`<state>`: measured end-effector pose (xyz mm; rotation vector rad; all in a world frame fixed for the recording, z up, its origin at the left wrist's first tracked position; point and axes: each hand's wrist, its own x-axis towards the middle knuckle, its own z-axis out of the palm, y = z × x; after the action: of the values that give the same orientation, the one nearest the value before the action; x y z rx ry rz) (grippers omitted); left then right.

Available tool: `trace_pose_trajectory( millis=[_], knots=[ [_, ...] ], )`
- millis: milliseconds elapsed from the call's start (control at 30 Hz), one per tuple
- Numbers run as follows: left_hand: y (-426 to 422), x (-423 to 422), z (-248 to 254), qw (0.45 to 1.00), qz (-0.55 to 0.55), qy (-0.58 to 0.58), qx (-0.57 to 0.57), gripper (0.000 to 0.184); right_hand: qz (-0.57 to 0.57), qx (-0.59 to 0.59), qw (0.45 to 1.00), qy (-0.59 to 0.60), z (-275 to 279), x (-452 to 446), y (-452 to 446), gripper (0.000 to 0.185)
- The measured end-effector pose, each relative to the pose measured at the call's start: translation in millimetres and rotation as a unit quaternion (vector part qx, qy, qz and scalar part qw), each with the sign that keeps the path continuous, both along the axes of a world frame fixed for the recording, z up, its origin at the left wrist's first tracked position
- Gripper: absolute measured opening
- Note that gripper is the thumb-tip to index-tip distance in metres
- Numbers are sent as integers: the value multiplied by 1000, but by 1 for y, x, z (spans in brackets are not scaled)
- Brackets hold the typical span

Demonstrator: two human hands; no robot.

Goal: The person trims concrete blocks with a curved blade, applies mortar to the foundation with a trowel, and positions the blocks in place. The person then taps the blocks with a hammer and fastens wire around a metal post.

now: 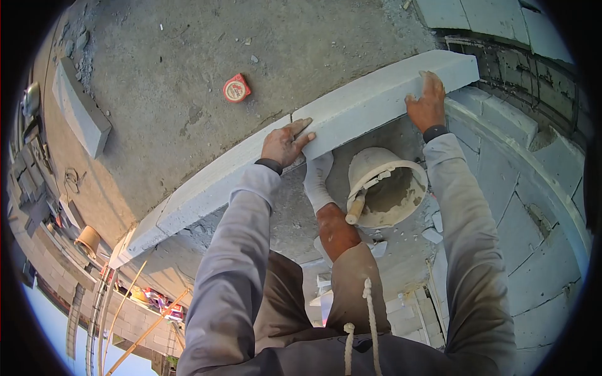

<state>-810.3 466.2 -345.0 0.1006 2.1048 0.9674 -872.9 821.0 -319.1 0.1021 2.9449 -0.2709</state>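
My left hand [285, 144] lies over the joint between two pale grey lightweight concrete blocks, fingers stretched to the right and thumb apart. My right hand [428, 103] rests against the near side of the right-hand block [364, 106] close to its far end, fingertips at the upper edge and thumb spread. The left-hand block [216, 178] continues the row down to the left. Just below the right-hand block, a whitish bucket [382, 163] lies tilted with its mouth toward me, grey residue inside and a wooden handle grip at its rim.
Beyond the row, a red tape measure [236, 89] lies on the concrete floor [182, 56]. A loose block piece [80, 109] is at far left. Block walling [520, 188] stands at right. Rubble [433, 235] lies near the bucket; bamboo poles [147, 323] stand lower left.
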Motion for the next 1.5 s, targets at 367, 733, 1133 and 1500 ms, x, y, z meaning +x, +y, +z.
trace_pose_trajectory(
  millis=[367, 733, 1133, 1500],
  knots=[
    [-12, -12, -13, 987, -160, 25, -5, 67, -578, -150, 799, 73, -34, 25, -61, 112],
    [-21, -17, -30, 975, -184, 99, 80, 59, -606, -197, 771, -11, 2, 1, -62, 125],
    [-21, -21, -28, 969, -209, 117, 53, 61, -610, -173, 772, 34, -22, 5, -58, 118],
    [-21, -22, -29, 972, -180, 114, 101, 58, -618, -201, 759, 53, -13, 10, -58, 109]
  ],
)
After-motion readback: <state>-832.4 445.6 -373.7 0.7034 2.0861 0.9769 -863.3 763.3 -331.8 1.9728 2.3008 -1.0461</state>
